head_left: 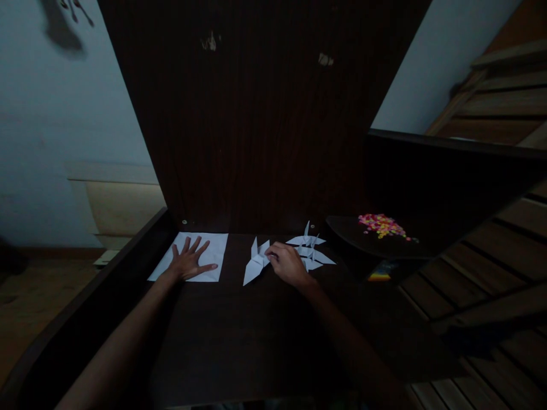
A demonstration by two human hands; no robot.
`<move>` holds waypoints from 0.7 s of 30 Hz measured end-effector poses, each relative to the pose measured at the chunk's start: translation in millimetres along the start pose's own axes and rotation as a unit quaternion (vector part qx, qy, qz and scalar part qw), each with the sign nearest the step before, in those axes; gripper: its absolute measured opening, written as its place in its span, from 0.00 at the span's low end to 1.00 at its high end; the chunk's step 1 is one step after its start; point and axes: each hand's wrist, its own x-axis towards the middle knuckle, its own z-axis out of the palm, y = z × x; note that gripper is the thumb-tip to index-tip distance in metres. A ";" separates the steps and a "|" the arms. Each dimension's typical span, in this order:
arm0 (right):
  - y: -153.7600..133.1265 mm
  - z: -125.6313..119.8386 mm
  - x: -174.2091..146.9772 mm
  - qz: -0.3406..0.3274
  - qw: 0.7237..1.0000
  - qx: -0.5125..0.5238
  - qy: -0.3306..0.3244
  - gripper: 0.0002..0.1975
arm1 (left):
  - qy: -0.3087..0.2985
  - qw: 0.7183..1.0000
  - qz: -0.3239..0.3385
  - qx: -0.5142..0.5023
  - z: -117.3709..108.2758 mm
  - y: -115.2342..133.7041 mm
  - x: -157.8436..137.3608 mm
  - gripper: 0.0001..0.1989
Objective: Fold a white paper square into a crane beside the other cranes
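My left hand [188, 262] lies flat with its fingers spread on a white sheet of paper [219, 250] at the left of the dark desk. Right of the sheet stands a folded white paper crane [256, 263], its pointed tips up and its wings out. My right hand [287, 263] has its fingers pinched together at the crane's right wing. Several more folded paper cranes [316, 255] stand close together just to the right of that hand, partly hidden behind it.
Small bright pink and yellow pieces [382, 225] lie heaped on a dark rounded shelf [350, 232] at the right. A dark upright panel [265, 125] backs the desk [222, 336]. A low raised side [106, 285] runs along the left. Wooden slats [504, 256] are at far right.
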 end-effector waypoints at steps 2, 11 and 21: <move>-3.7 1.8 -5.5 -0.004 0.999 0.033 0.015 0.09 | 0.037 0.999 0.015 -0.009 -5.4 0.5 -3.1 0.41; -22.1 8.7 -27.3 0.001 0.992 0.098 0.075 0.08 | 0.188 0.920 0.083 -0.334 -50.8 94.6 -54.0 0.23; -45.2 24.2 -52.5 0.003 0.991 0.054 0.126 0.12 | 0.269 0.844 -0.006 -0.465 -44.7 159.3 -70.5 0.12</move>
